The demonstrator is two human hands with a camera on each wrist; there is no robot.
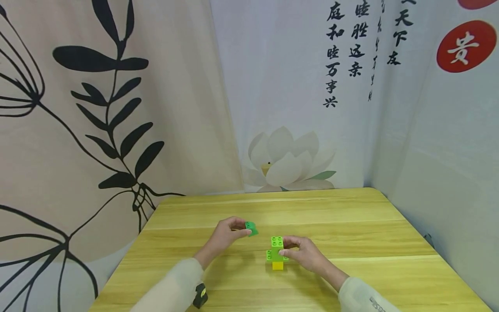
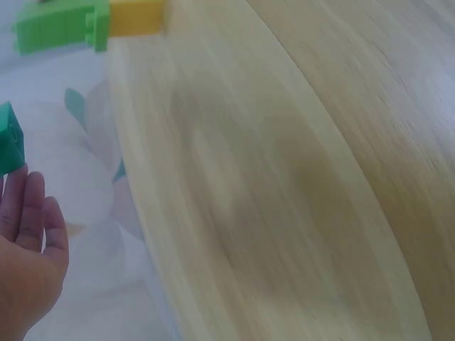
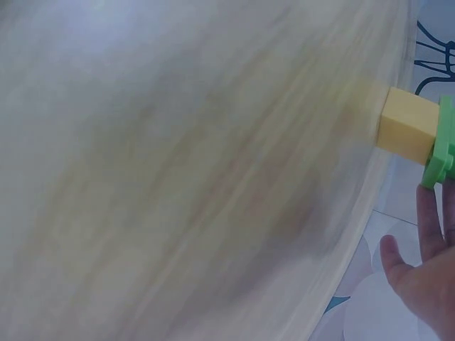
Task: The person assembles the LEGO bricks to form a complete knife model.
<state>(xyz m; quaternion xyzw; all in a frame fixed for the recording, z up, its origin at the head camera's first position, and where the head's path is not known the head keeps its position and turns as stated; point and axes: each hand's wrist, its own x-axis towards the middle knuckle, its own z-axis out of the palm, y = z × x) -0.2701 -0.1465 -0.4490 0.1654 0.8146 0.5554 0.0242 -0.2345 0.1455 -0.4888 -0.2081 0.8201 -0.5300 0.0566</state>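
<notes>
A stack of toy building blocks stands upright on the table in the head view: a yellow block (image 1: 278, 265) at the bottom and light green blocks (image 1: 277, 242) above, with a wider green piece sticking out to both sides. My right hand (image 1: 306, 255) grips the stack from its right side with thumb and fingers. To the left and a little farther back, my left hand (image 1: 226, 234) pinches a darker green block (image 1: 251, 228) above the table, apart from the stack. In the right wrist view the yellow block (image 3: 409, 126) shows beside the right fingertips.
The wooden table (image 1: 351, 216) has its far edge against a printed curtain (image 1: 280, 86). A black strap-like object with a yellow mark (image 1: 200, 296) sits at the left sleeve.
</notes>
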